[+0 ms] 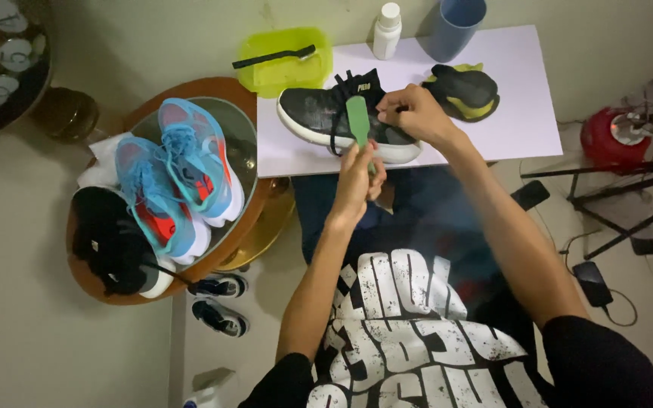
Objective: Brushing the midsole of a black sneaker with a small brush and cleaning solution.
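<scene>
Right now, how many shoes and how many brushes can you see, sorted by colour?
Black shoes with white soles on the white board: 1
Blue shoes on the round table: 2
Green brush in left hand: 1
Black brush in yellow tray: 1
Total: 5

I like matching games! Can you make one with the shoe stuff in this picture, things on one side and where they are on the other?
Things:
1. green brush
2. black brush
3. blue shoes
4. white bottle

Places:
A. across the yellow-green tub
B. on the round glass-topped table
C. in the left hand
D. standing beside the blue cup

Pairs: 1-C, 2-A, 3-B, 4-D
</scene>
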